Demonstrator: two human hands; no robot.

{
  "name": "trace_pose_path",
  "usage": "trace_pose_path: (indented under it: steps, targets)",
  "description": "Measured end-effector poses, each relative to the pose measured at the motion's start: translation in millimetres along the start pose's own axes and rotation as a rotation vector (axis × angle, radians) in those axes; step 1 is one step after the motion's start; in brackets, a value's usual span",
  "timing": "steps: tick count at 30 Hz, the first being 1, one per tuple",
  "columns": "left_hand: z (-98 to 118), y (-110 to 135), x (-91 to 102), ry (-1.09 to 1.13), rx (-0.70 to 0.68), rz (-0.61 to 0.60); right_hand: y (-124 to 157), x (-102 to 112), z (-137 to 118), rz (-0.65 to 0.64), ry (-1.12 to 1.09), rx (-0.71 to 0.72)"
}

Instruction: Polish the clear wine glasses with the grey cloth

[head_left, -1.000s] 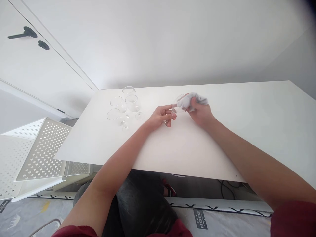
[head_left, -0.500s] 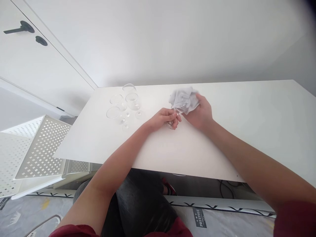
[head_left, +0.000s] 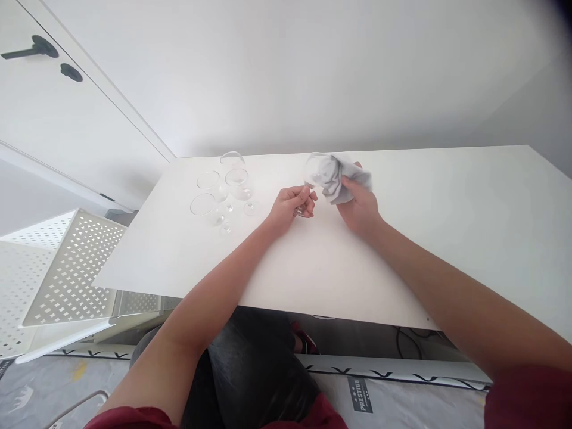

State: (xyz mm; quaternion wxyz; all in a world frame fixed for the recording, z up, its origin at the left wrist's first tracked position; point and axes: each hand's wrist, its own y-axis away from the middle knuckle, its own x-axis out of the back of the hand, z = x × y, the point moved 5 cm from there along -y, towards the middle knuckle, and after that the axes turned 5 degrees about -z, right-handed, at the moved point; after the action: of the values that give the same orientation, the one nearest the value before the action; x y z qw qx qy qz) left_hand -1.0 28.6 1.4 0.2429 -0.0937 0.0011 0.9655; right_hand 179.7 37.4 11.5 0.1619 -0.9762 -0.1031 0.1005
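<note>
My left hand (head_left: 292,205) is closed round the stem of a wine glass (head_left: 314,168), held tilted above the table. The foot of this glass shows partly below my fingers. My right hand (head_left: 360,202) grips a crumpled, light grey cloth (head_left: 335,179), which lies against the right side of the bowl and hides part of it. To the left of my hands, several clear wine glasses stand upright in a cluster, among them a front-left glass (head_left: 202,205) and a right-hand glass (head_left: 237,179).
Everything stands on a long white table (head_left: 277,268) pushed against a white wall. On the left are a white perforated metal unit (head_left: 74,268) and a door with a dark handle (head_left: 42,47). Cables (head_left: 409,341) lie under the table.
My right hand with the cloth has drawn back to the right, uncovering more of the bowl. My left hand has shifted slightly left and up with the glass.
</note>
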Motion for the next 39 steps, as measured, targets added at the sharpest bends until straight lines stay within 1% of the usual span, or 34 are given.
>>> trace_pose_path:
  steps: [1, 3, 5, 6, 7, 8, 10, 12, 14, 16, 19, 21, 23, 25, 27, 28, 30, 32, 35, 37, 39]
  targets:
    - [0, 0, 1.0, -0.015, -0.007, 0.030, 2, 0, -2, -0.024, 0.081, 0.051]
    - [0, 2, 0.6, -0.087, -0.032, 0.058, 5, -5, -9, -0.107, 0.313, 0.183]
    - [2, 5, -3.0, -0.200, -0.069, 0.049, 9, -12, -19, -0.162, 0.571, 0.341]
    - [4, 6, -5.2, -0.261, -0.093, 0.046, 11, -15, -23, -0.169, 0.672, 0.401]
    - [6, 8, -7.4, -0.322, -0.117, 0.046, 11, -17, -25, -0.169, 0.740, 0.435]
    - [7, 10, -9.3, -0.381, -0.143, 0.053, 11, -17, -27, -0.170, 0.774, 0.440]
    - [12, 12, -12.2, -0.477, -0.202, 0.079, 8, -16, -28, -0.183, 0.772, 0.387]
    - [15, 14, -14.3, -0.535, -0.261, 0.099, 6, -13, -28, -0.201, 0.723, 0.325]
    - [17, 14, -15.8, -0.573, -0.302, 0.095, 6, -10, -28, -0.203, 0.668, 0.299]
    - [15, 13, -16.4, -0.617, -0.304, 0.078, 6, -9, -29, -0.186, 0.638, 0.293]
    - [8, 11, -16.4, -0.737, -0.268, 0.041, 5, -7, -27, -0.156, 0.652, 0.296]
    - [5, 9, -16.3, -0.854, -0.255, 0.023, 4, -4, -25, -0.104, 0.682, 0.301]
    - [3, 8, -15.4, -0.952, -0.252, 0.027, 4, 0, -25, -0.016, 0.722, 0.310]
    - [1, 7, -13.9, -1.000, -0.252, 0.036, 5, 3, -26, 0.056, 0.744, 0.314]
    - [0, 6, -12.1, -1.004, -0.255, 0.030, 7, 4, -28, 0.070, 0.694, 0.299]
    - [0, 6, -11.1, -0.997, -0.258, 0.022, 8, 4, -29, 0.053, 0.632, 0.271]
    - [1, 8, -9.3, -0.970, -0.267, 0.001, 8, 3, -28, -0.001, 0.443, 0.182]
    - [3, 10, -8.5, -0.910, -0.273, -0.038, 7, 2, -26, -0.055, 0.210, 0.063]
    - [9, 14, -9.1, -0.738, -0.242, -0.124, 5, -1, -20, -0.095, -0.079, -0.120]
    - [12, 15, -10.2, -0.590, -0.207, -0.165, 3, -5, -15, -0.111, -0.196, -0.217]
    - [14, 15, -11.5, -0.452, -0.189, -0.176, 2, -11, -10, -0.137, -0.259, -0.266]
